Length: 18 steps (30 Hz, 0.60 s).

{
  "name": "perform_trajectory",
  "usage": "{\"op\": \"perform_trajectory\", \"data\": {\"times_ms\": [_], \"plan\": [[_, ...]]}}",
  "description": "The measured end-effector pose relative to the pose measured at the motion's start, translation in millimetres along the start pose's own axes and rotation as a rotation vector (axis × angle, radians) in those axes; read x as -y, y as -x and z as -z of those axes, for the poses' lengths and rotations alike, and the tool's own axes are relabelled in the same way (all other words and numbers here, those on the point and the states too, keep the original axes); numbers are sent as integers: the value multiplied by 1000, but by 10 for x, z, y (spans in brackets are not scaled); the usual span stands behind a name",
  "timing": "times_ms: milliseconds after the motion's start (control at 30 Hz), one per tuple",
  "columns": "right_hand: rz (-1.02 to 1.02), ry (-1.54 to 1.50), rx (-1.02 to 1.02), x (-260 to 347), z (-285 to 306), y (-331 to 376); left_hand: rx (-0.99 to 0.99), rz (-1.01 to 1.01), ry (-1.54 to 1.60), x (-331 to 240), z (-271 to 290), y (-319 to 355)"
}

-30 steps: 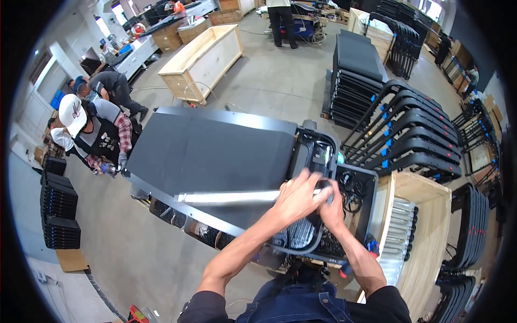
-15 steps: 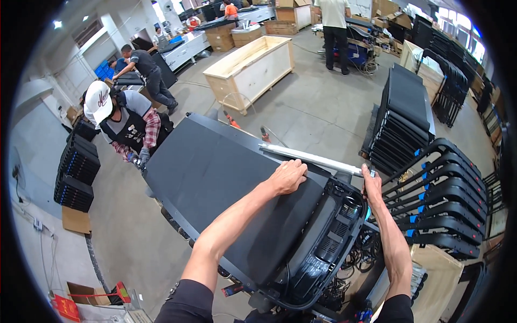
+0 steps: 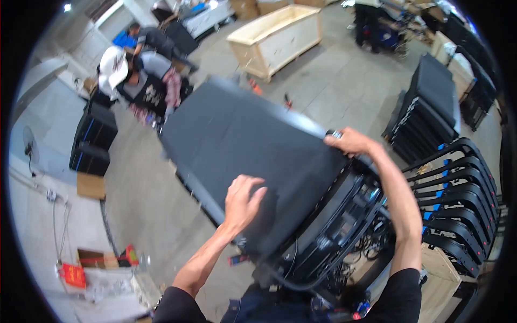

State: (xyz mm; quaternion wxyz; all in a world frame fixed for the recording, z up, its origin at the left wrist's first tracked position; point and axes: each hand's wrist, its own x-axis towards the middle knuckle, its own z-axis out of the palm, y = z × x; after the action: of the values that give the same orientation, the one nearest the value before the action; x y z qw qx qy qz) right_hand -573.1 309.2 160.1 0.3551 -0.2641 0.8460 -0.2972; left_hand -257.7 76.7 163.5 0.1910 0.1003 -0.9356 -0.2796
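A large black treadmill deck [image 3: 237,134] lies in front of me, its belt surface broad and flat. My left hand [image 3: 243,200] rests palm down on the near part of the belt, fingers curled against it. My right hand [image 3: 347,142] grips the deck's right edge near a small metal part. Below the deck, the black motor housing [image 3: 336,226] with cables shows at its near end.
A person in a white cap [image 3: 116,64] crouches at the deck's far left end. Black frames [image 3: 463,199] are racked at right, flat black decks [image 3: 431,102] stacked behind them. A wooden crate [image 3: 274,37] stands on the floor at the back. Black boxes [image 3: 91,140] sit at left.
The silver bar seen across the deck earlier is gone from view. My left hand has slid down to the near belt surface; my right hand has moved up onto the deck's right edge.
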Motion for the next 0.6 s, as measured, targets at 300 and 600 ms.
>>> {"op": "perform_trajectory", "data": {"times_ms": [300, 600], "plan": [[35, -294, -194, -263, -334, -18, 178, 744, 500, -141, 212, 1906], [-139, -192, -444, -161, -411, 311, 104, 609, 166, -341, 172, 2065]]}}
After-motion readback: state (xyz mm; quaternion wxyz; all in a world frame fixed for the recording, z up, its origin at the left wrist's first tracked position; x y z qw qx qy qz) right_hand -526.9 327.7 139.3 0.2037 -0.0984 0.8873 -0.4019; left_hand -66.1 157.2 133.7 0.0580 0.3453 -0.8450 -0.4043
